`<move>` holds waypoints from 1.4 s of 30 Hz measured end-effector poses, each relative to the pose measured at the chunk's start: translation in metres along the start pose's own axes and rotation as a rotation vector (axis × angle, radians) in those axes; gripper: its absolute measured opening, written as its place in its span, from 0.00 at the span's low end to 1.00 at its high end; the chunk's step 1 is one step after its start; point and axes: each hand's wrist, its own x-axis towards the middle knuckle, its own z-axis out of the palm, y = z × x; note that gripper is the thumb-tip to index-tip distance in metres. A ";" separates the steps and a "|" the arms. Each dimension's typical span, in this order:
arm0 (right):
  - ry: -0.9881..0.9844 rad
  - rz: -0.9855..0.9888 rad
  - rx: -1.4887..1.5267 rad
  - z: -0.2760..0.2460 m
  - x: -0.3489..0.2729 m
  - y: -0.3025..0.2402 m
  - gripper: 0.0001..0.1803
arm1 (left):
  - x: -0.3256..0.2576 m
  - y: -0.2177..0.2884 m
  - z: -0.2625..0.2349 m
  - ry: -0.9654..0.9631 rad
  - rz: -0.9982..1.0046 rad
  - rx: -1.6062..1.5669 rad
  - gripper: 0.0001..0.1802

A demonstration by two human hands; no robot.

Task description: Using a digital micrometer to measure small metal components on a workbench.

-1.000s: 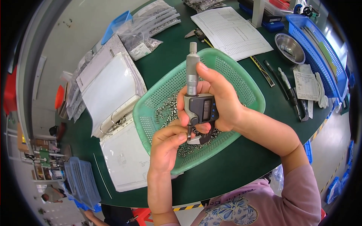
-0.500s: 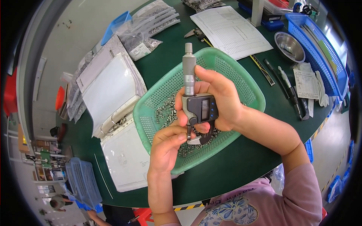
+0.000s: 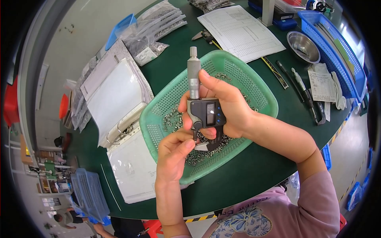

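A digital micrometer (image 3: 207,114) stands upright over the green basket, its thimble pointing away and its frame near me. My right hand (image 3: 232,105) wraps round its frame, with the thumb resting along the thimble. The fingertips of my left hand (image 3: 173,152) are pinched together at the measuring gap. Between them and the anvil sits a small metal part (image 3: 195,141), mostly hidden by the fingers. Below, the green perforated basket (image 3: 254,81) holds a heap of small nut-like metal parts (image 3: 173,120).
An open ring binder (image 3: 115,93) lies left of the basket, with bags of metal parts (image 3: 152,49) behind it. Printed sheets (image 3: 242,33), a caliper (image 3: 204,35), a steel bowl (image 3: 303,47), pens (image 3: 298,79) and a blue basket (image 3: 333,51) lie at the back and right.
Both hands and the micrometer have shifted slightly left. The right thumb still rests on the thimble, and the left fingertips stay pinched at the gap.
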 end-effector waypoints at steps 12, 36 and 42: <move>0.043 0.024 0.039 0.000 -0.001 -0.002 0.35 | 0.000 -0.003 -0.002 0.009 -0.025 -0.108 0.05; 0.090 0.007 -0.062 -0.001 -0.002 0.001 0.34 | 0.002 0.001 0.006 0.090 -0.048 -0.054 0.10; 0.281 -0.113 -0.023 -0.001 0.001 -0.003 0.32 | 0.007 -0.012 0.012 0.292 0.223 1.286 0.09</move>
